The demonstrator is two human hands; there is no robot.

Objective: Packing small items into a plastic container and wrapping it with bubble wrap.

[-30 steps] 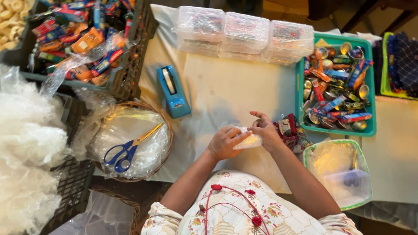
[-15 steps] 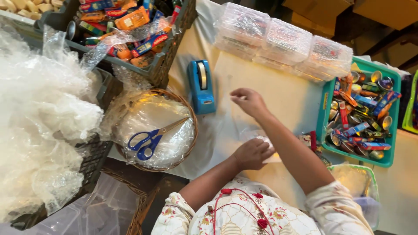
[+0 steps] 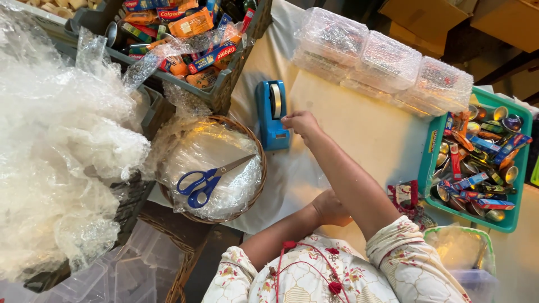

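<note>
Right hand: the right hand (image 3: 300,122) is stretched forward over the surface (image 3: 359,126), its fingers pinched at the front of the blue tape dispenser (image 3: 272,115), touching it near the tape roll; whether a tape end is between the fingers I cannot tell.
Left hand: the left hand (image 3: 331,209) stays close to the body, pressed down on the surface, partly hidden behind the right forearm; whether it holds something under it I cannot tell.
Tape dispenser: it stands upright on the white-covered surface, just beside the round wicker basket (image 3: 255,140), between this basket and the person's right hand.
Wicker basket: it is lined with clear plastic film, and blue-handled scissors (image 3: 202,182) lie inside on the film, the blades shut.
Bubble wrap: a big pile of crumpled clear wrap (image 3: 56,151) fills the left side, well apart from both hands.
Grey crate: the grey crate (image 3: 224,92) behind the basket holds many small coloured packets and boxes.
Wrapped boxes: three clear boxes covered in bubble wrap (image 3: 387,62) stand in a row at the far edge of the surface.
Green tray: the green tray (image 3: 429,148) at the right holds small coloured packets and round shiny tins.
Clear container: a clear container with green rim (image 3: 457,233) is near the person's right elbow.
</note>
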